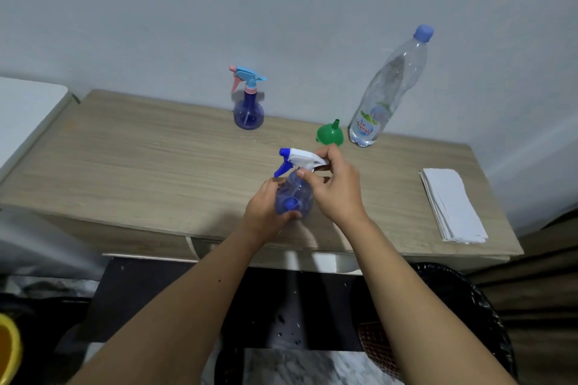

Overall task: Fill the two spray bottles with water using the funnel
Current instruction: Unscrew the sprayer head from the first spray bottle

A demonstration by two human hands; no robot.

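A clear blue spray bottle (294, 194) with a white and blue trigger head stands near the front of the wooden table (140, 159). My left hand (266, 209) grips its round body from the left. My right hand (331, 187) is closed around its neck and the back of the trigger head. A second blue spray bottle (248, 109) with a pink and light-blue head stands at the back, apart from both hands. A green funnel (330, 134) rests mouth down, spout up, beside a tall clear water bottle (387, 87) with a blue cap.
A stack of white paper napkins (452, 205) lies at the table's right end. A white surface (25, 112) adjoins the table on the left. Below the front edge are a dark basket (469, 306) and a yellow container (9, 350).
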